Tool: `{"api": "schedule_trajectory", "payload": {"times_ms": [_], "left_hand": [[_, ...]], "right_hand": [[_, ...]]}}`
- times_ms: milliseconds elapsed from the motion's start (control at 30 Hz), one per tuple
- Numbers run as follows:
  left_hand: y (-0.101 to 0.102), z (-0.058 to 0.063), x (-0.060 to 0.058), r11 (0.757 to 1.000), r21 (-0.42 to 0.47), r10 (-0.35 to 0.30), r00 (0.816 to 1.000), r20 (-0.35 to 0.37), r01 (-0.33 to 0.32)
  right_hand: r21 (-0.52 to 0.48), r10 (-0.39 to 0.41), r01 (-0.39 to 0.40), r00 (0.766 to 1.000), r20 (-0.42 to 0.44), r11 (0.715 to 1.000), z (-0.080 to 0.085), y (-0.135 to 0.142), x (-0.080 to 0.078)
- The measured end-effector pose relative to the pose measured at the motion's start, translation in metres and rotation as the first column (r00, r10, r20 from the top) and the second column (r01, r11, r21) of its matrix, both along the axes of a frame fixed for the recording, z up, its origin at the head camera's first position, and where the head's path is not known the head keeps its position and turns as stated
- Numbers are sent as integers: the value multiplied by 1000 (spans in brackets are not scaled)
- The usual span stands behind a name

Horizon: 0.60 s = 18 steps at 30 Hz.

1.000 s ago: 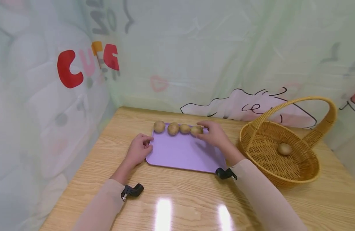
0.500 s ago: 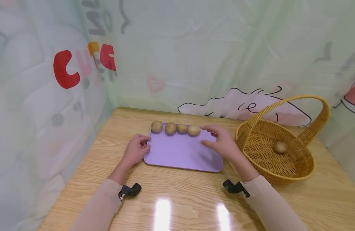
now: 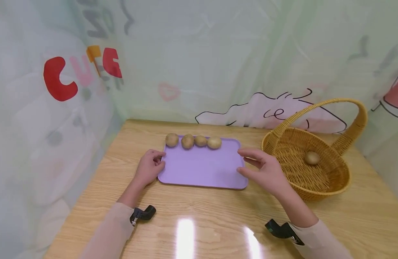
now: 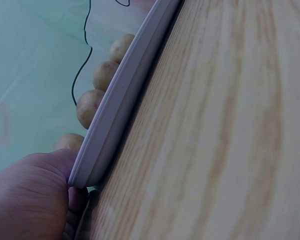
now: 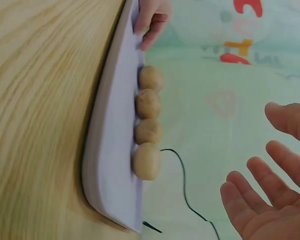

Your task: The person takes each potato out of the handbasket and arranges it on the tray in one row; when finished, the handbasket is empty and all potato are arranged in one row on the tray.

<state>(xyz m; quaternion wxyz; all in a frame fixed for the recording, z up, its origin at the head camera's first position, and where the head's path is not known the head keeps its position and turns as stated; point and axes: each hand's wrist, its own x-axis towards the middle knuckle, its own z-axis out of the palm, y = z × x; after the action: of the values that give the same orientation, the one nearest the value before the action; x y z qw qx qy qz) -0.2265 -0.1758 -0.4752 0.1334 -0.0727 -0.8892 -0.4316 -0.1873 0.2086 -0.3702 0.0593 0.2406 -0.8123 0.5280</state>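
Observation:
A purple tray (image 3: 202, 169) lies on the wooden table, with several potatoes (image 5: 147, 161) lined up along its far side. My left hand (image 3: 148, 167) pinches the tray's left edge; the left wrist view shows the thumb (image 4: 65, 160) at the rim and fingers curled below it. Beside the tray's right edge, my right hand (image 3: 265, 171) is raised with thumb and fingers spread and nothing between them. To its right stands a wicker basket (image 3: 310, 180) with a tall arched handle (image 3: 335, 102), and a single potato (image 3: 312, 158) rests inside.
A printed curtain (image 3: 202, 64) hangs behind and to the left of the table (image 3: 215, 219), right up to its far edge. The basket's handle rises high above the table's right side.
My right hand has let go of the rightmost potato in the row and drawn back right and toward me, past the tray's edge. The left hand keeps its place at the tray.

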Motion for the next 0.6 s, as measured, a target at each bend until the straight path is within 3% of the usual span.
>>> {"api": "schedule_trajectory", "payload": {"times_ms": [200,600], "left_hand": [[1,-3,-1,1000,-10,-9,1000,-8,9],[0,-2,1,1000,-22,-21,1000,-6,21]], "right_hand": [[33,-20,23,997,-72,999,10,18,18],[15,-126,127,991,-49,992,20,66,30]]}}
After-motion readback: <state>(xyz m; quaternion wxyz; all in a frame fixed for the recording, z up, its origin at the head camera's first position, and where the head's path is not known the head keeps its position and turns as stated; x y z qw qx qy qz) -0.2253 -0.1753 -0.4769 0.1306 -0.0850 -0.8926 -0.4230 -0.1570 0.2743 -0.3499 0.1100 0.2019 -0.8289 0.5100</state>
